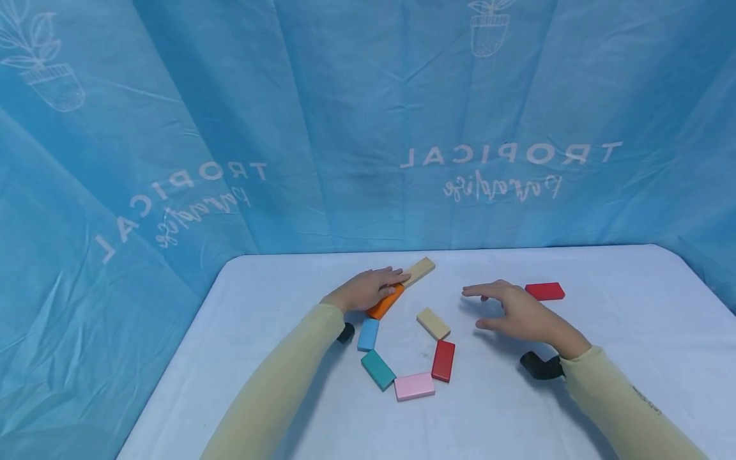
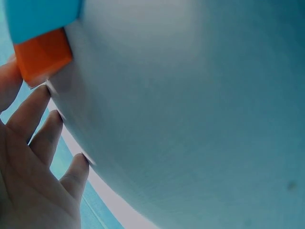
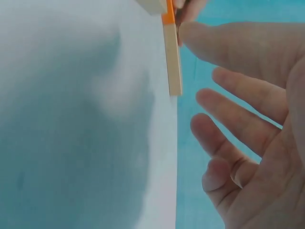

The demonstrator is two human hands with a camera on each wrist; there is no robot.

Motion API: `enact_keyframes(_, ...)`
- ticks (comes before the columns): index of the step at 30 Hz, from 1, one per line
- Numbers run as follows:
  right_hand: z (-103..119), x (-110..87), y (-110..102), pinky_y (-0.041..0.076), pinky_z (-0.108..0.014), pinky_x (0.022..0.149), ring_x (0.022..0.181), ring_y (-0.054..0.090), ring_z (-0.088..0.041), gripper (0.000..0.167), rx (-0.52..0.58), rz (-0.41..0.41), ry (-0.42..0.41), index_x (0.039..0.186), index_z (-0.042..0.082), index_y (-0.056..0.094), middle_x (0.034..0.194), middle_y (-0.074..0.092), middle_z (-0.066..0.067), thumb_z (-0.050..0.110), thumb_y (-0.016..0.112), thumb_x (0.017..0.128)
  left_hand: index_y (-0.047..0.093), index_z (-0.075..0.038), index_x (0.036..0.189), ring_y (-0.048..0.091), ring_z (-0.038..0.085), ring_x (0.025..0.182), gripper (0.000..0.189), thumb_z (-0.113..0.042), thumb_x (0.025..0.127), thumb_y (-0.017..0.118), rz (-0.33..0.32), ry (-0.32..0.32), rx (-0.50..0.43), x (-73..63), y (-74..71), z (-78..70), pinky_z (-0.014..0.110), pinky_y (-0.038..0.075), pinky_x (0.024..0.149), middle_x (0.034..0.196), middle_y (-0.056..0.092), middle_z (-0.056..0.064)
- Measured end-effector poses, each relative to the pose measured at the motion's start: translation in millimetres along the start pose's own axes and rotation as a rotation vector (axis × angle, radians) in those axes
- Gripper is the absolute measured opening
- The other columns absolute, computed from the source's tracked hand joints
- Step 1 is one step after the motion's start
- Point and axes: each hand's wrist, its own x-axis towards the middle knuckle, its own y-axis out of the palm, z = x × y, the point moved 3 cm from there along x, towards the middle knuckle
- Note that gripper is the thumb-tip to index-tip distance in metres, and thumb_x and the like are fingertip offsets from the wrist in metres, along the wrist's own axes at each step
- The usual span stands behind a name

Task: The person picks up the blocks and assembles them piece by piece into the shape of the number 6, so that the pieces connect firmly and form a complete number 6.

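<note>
My left hand [image 1: 369, 289] touches the orange block [image 1: 384, 304] along its far left side, fingers extended towards the end of a long plain wooden block [image 1: 420, 270]. In the left wrist view its fingers [image 2: 45, 138] are spread beside the orange block [image 2: 45, 55]; its full contact is partly hidden. My right hand [image 1: 520, 311] hovers over the table, holding nothing, thumb apart from the loosely bent fingers. It is between a short plain wooden block [image 1: 434, 324] and a lone red block [image 1: 545, 291].
Blue [image 1: 368, 335], teal [image 1: 378, 369], pink [image 1: 414, 386] and red [image 1: 443, 361] blocks curve round in a ring, open on the right. White cloth covers the table [image 1: 276, 300]. A blue printed curtain [image 1: 345, 128] hangs behind the table's far edge.
</note>
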Motion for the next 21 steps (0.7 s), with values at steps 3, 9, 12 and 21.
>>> enact_keyframes(3,-7,-7.2,-8,0.058,-0.047,0.083,0.112,0.059,-0.031,0.065,-0.008,-0.037,0.039,0.139,0.013,0.061,0.134,0.061,-0.01,0.021,0.086,0.08,0.039,-0.032,0.156,0.028,0.022,0.15,0.048,-0.029,0.109,0.045,-0.003,-0.003,-0.002,-0.5,-0.1,0.2,0.048,0.025,0.12,0.161,0.035,-0.004)
enact_keyframes(9,-22,-20.5,-24,0.055,-0.053,0.085,0.111,0.058,-0.036,0.057,-0.019,-0.119,0.109,0.137,0.006,0.062,0.133,0.061,-0.017,0.017,0.082,0.084,0.039,-0.034,0.156,0.028,0.022,0.15,0.048,-0.03,0.109,0.045,-0.001,-0.005,-0.01,-0.9,-0.3,0.6,0.049,0.027,0.12,0.162,0.034,-0.006)
enact_keyframes(12,-30,-25.9,-30,0.051,-0.057,0.088,0.112,0.057,-0.039,0.052,-0.012,-0.152,0.123,0.134,0.002,0.062,0.131,0.062,-0.021,0.014,0.08,0.087,0.039,-0.034,0.156,0.028,0.021,0.15,0.048,-0.03,0.109,0.045,-0.002,-0.004,-0.006,-0.7,0.2,1.0,0.049,0.026,0.12,0.162,0.034,-0.006)
enact_keyframes(21,-52,-40.0,-41,0.056,-0.059,0.082,0.113,0.054,-0.05,0.06,-0.008,-0.257,0.323,0.137,0.0,0.057,0.128,0.058,-0.032,0.023,0.08,0.086,0.039,-0.033,0.156,0.027,0.021,0.15,0.048,-0.03,0.109,0.045,-0.003,-0.004,0.003,0.4,1.5,1.7,0.048,0.025,0.121,0.162,0.034,-0.005)
